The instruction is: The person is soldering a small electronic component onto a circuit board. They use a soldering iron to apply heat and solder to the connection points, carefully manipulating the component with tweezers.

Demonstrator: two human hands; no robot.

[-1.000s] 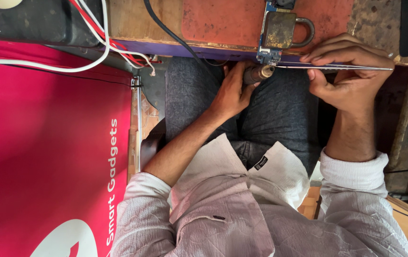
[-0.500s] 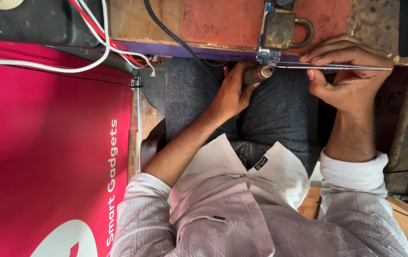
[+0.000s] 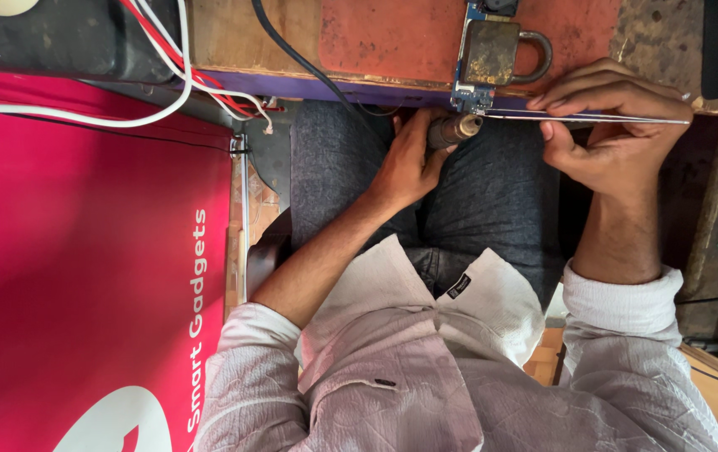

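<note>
Head view: the pink banner [image 3: 83, 276] fills the side beside my left arm, and the worn table [image 3: 376, 38] runs along the top, with white and red cables [image 3: 171, 88] trailing off its edge. On the table a brass padlock [image 3: 493, 50] lies on top of a small blue circuit board [image 3: 469, 92], pinning it so that its near end sits at the table edge. My left hand [image 3: 405, 163] is closed round the handle of a soldering iron [image 3: 453, 130], whose front end points at the board's near end; I cannot make out the tip itself. My right hand [image 3: 614, 125] is nearly shut, pinching a thin straight wire [image 3: 593, 117] between thumb and fingertips, and the wire's free end reaches the same spot on the board. To do this well, I judge that both hands should stay braced over my lap, the wire should be fed slowly into the joint, and the padlock should be left alone so the board cannot slide.
</note>
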